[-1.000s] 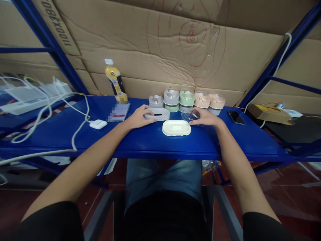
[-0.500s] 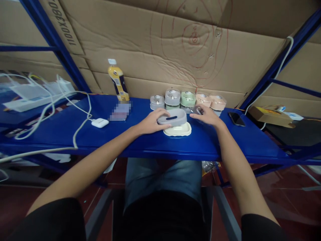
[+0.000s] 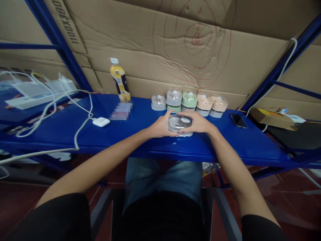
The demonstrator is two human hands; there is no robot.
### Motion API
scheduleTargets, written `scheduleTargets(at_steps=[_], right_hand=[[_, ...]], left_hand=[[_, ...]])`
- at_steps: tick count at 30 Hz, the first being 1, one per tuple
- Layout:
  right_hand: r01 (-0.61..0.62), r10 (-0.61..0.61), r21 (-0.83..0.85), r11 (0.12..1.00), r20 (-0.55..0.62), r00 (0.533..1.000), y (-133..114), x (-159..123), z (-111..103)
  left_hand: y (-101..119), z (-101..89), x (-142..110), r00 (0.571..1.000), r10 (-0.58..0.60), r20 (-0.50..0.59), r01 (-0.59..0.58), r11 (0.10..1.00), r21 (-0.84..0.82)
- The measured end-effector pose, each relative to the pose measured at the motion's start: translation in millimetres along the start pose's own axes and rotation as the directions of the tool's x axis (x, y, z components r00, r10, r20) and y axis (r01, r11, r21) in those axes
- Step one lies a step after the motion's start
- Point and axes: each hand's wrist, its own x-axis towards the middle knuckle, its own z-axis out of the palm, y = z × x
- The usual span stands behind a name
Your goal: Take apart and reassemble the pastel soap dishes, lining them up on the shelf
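Note:
Both my hands are wrapped round a grey soap box (image 3: 178, 124), just above or on the table. My left hand (image 3: 162, 126) grips its left side, and my right hand (image 3: 199, 123) holds the right side and top. A clear lid with a round sticker sits over the box. Below it, a pale edge shows at the front; the hands and box hide the rest. Behind my hands stands a row of similar boxes: a grey box (image 3: 158, 102) alone, then stacks topped by a grey one (image 3: 174, 98), a green one (image 3: 189, 99) and two peach ones.
A yellow drink bottle (image 3: 119, 78) stands at the back left of the blue table (image 3: 140, 147). A white earphone case (image 3: 101, 122) and white cables (image 3: 76, 129) lie on the left. On the right are a phone (image 3: 238, 120) and a cardboard box (image 3: 273, 118).
My right hand has brought the clear lid from the right onto the grey box. The box, in my left hand, has shifted slightly right and lower, and both hands now hold it.

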Motion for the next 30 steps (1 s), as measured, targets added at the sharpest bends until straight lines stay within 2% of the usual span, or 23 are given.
scheduleTargets(at_steps=[10,14,17,20,22,23,24,25,26,28,29,30], right_hand=[[-0.036,0.037,-0.019,0.999,0.046,0.998,0.4,1.2,12.2],[-0.059,0.059,-0.01,0.998,0.06,0.996,1.3,0.4,14.3],[-0.072,0.069,0.033,0.997,0.064,0.996,2.1,-0.5,17.8],[-0.121,0.125,0.102,0.987,-0.039,0.991,4.3,-0.8,17.5],[-0.153,0.181,0.141,0.978,-0.213,0.96,10.1,-0.8,10.2],[-0.167,0.205,0.142,0.976,-0.332,0.92,15.6,-1.1,3.8],[-0.189,0.23,0.134,0.973,-0.464,0.855,23.1,-2.0,-4.4],[-0.223,0.244,0.11,0.968,-0.6,0.762,32.9,-3.7,-13.9],[-0.288,0.268,0.099,0.952,-0.722,0.638,44.7,-6.3,-24.2],[-0.453,0.334,0.165,0.876,-0.885,0.324,72.6,-14.7,-44.7],[-0.516,0.365,0.225,0.826,-0.913,0.185,87.3,-20.4,-53.6],[-0.555,0.391,0.285,0.781,-0.917,0.079,101.7,-26.7,-61.1]], left_hand=[[-9.3,5.3,-0.2,1.0,-0.009,0.004,0.009,1.0,0.006],[-7.5,5.1,-1.6,0.999,0.049,0.009,-0.05,0.997,0.056],[-4.0,2.6,-8.0,0.999,0.048,-0.004,-0.047,0.989,0.138],[-3.4,-8.5,-18.3,0.995,0.023,-0.096,0.0,0.972,0.234],[-7.4,-22.6,-21.5,0.972,0.008,-0.234,0.055,0.964,0.261],[-11.1,-31.2,-20.1,0.944,-0.01,-0.329,0.1,0.961,0.258],[-15.6,-40.2,-16.0,0.898,-0.04,-0.439,0.16,0.958,0.239],[-20.6,-49.0,-9.1,0.833,-0.084,-0.548,0.228,0.952,0.202],[-25.7,-57.2,0.5,0.755,-0.134,-0.642,0.295,0.944,0.149],[-34.3,-69.2,25.6,0.61,-0.232,-0.758,0.391,0.92,0.033],[-37.2,-72.4,39.6,0.566,-0.281,-0.775,0.426,0.905,-0.017],[-38.8,-73.6,53.3,0.541,-0.329,-0.774,0.461,0.886,-0.054]])
